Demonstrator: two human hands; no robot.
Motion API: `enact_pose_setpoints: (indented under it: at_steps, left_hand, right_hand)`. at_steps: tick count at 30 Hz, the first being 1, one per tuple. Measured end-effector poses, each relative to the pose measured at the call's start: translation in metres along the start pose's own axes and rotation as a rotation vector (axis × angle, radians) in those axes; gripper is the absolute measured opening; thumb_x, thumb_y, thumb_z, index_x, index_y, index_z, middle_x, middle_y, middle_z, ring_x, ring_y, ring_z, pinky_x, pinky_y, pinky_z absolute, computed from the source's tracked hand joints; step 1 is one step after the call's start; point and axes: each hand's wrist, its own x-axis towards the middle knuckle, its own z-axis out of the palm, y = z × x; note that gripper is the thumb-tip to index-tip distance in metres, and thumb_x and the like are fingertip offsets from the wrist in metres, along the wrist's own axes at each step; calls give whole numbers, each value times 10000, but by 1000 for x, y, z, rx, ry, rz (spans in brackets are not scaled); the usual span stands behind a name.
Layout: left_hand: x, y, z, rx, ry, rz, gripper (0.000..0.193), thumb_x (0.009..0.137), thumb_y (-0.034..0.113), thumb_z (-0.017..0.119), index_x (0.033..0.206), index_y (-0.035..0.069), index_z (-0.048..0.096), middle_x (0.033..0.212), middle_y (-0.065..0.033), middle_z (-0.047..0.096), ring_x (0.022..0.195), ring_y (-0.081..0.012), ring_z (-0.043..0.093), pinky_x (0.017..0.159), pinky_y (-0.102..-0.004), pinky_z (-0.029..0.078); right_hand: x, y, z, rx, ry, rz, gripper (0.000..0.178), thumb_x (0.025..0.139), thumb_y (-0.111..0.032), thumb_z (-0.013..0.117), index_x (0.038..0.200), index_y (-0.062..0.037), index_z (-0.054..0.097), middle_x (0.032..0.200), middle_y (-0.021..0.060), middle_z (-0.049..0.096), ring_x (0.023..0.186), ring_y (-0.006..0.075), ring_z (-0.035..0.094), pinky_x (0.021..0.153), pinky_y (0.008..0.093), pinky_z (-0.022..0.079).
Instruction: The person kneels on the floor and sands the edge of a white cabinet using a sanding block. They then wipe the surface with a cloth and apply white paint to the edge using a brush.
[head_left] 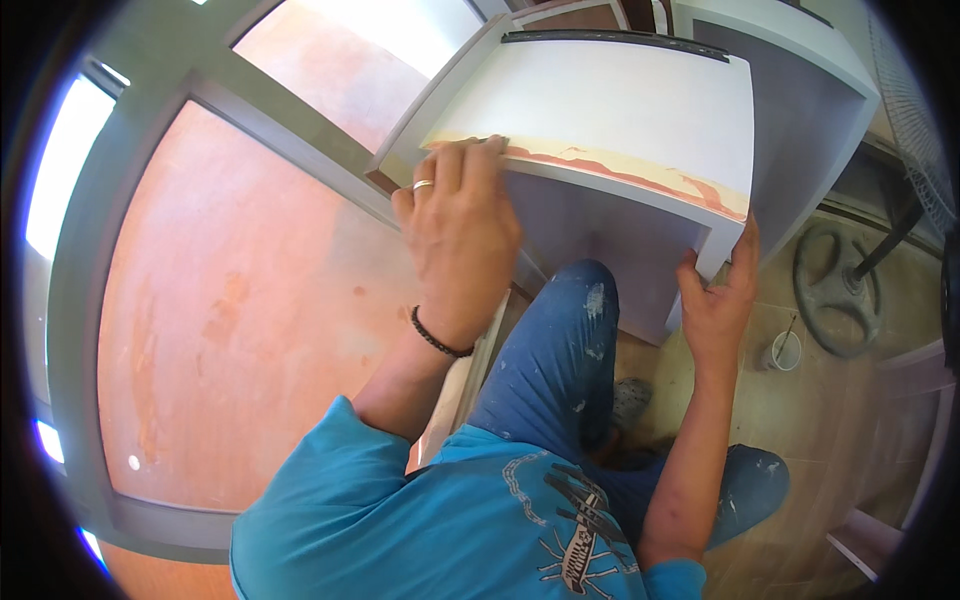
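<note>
1. Reddish-brown surface is filling the door-like panel [240,330] on the person's left; the box-shaped cabinet [640,95] is standing so near that a sudden twist could be scuffing one against the other. Whether they are touching, I cannot tell.
2. White-topped, that cabinet is sitting right in front of the person's knee; uneven pressure on its front edge could be tipping or sliding it.
3. At its front right corner, the right hand [720,310] is gripping the side wall between thumb and fingers; a loosening hold could be letting the box swing.
4. The left hand [462,235] is pressing curled fingertips on the top's front left edge. Whether it is holding anything, I cannot tell; pushing too hard could be gouging the edge.
5. On the floor to the right, a white cup [770,357] is standing within a stray foot's reach, risking a spill.
6. Along that front edge, a reddish smear [590,165] is lying uneven; dragging fingers could be spreading it across the white.
</note>
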Motion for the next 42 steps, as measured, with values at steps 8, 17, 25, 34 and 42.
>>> enact_pose_setpoints:
  at_steps: [8, 17, 25, 34, 42]
  left_hand:
    - [0, -15, 4, -114, -27, 54, 307, 947, 42, 659, 1221, 164, 723, 1193, -53, 715, 1084, -287, 674, 881, -416, 443]
    - [-2, 10, -3, -170, 32, 178, 335, 905, 18, 650, 1203, 151, 727, 1165, -51, 719, 1147, -270, 663, 900, -426, 437]
    - [-3, 29, -2, -172, 40, 203, 367, 896, -4, 615, 1222, 137, 708, 1192, -66, 698, 1120, -296, 639, 910, -468, 430]
    - [-4, 46, -8, -349, 93, 323, 237, 966, 96, 659, 1197, 112, 709, 1125, -86, 699, 1047, -289, 667, 870, -439, 444]
    - [-4, 52, -10, -263, -6, 286, 512, 826, -32, 599, 1298, 144, 694, 1212, -73, 703, 1234, -280, 631, 950, -454, 428]
  right_hand:
    - [5, -6, 1, 1, 7, -13, 851, 771, 29, 658, 1597, -50, 468, 1582, 181, 535, 1426, 396, 529, 1180, 470, 423]
    - [4, 0, -3, 14, 38, -14, 842, 746, -9, 670, 1571, -41, 501, 1545, 177, 571, 1399, 407, 548, 1176, 475, 426]
    - [2, 5, -4, -47, 30, 2, 796, 753, 5, 670, 1536, -24, 529, 1555, 174, 569, 1403, 401, 552, 1179, 467, 425]
    - [3, 7, -6, -55, 23, -13, 842, 743, 16, 662, 1568, -50, 504, 1545, 175, 573, 1406, 393, 555, 1171, 461, 437]
    - [3, 6, -7, -48, 2, 27, 895, 716, -4, 670, 1590, -71, 489, 1543, 176, 563, 1400, 401, 545, 1174, 475, 435]
